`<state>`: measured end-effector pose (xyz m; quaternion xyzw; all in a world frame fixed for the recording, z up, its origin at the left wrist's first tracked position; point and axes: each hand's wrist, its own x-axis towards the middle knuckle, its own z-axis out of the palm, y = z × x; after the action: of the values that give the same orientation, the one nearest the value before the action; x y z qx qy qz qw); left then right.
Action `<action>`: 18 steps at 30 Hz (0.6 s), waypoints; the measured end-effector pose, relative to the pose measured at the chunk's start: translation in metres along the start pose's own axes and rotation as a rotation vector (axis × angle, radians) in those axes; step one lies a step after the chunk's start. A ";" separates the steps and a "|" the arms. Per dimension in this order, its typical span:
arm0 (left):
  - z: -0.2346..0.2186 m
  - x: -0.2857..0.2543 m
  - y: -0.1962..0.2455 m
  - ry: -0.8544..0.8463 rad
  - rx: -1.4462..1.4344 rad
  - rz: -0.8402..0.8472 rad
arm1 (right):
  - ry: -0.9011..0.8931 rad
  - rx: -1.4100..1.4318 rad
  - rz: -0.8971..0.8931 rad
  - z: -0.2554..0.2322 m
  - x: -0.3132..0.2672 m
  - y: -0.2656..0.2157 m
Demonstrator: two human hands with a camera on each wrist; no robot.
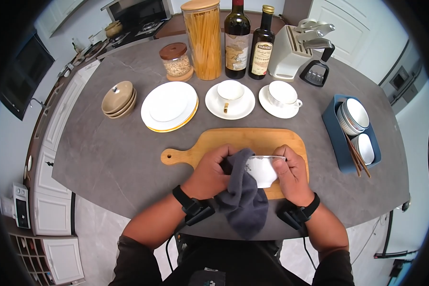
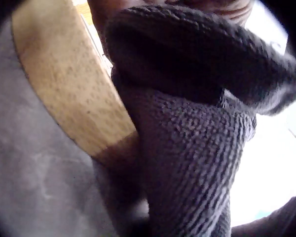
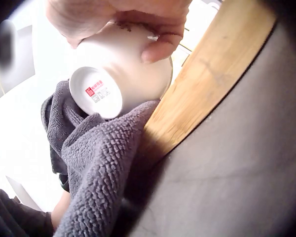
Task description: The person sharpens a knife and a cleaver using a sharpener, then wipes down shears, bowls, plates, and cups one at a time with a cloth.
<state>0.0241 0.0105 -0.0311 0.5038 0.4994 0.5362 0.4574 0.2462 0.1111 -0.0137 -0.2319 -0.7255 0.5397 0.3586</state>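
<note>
A small white bowl [image 1: 262,172] with a dark floral pattern is held over the near part of the wooden cutting board [image 1: 252,138]. My right hand [image 1: 295,177] grips its right side, thumb on the outer wall near the rim. In the right wrist view the bowl's foot [image 3: 96,91] shows, with a red mark on its base. My left hand [image 1: 206,171] holds a dark gray towel [image 1: 245,202] against the bowl's left side, covering that part of it. The towel's loose end hangs down past the table's front edge, and its folds fill much of the left wrist view.
Behind the board stand a stack of white plates [image 1: 169,106] and two cups [image 1: 230,89] on saucers. Brown bowls [image 1: 118,97] are at left; a blue bin [image 1: 336,138] with bowls and chopsticks is at right. Jars, bottles and a knife block [image 1: 288,55] line the back.
</note>
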 end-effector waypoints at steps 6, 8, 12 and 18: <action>0.000 0.000 0.001 -0.037 0.074 -0.005 | -0.038 0.104 0.021 -0.001 -0.002 0.010; 0.001 -0.001 0.002 -0.037 0.087 0.005 | -0.040 0.113 0.032 0.000 -0.001 0.009; 0.002 -0.002 0.004 -0.037 0.070 0.016 | -0.045 0.175 0.072 0.001 0.000 0.009; -0.003 0.000 -0.003 -0.036 -0.107 -0.065 | -0.092 0.370 0.325 -0.016 -0.003 0.030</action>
<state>0.0209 0.0104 -0.0341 0.4717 0.4778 0.5378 0.5099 0.2590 0.1283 -0.0405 -0.2509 -0.5830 0.7239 0.2703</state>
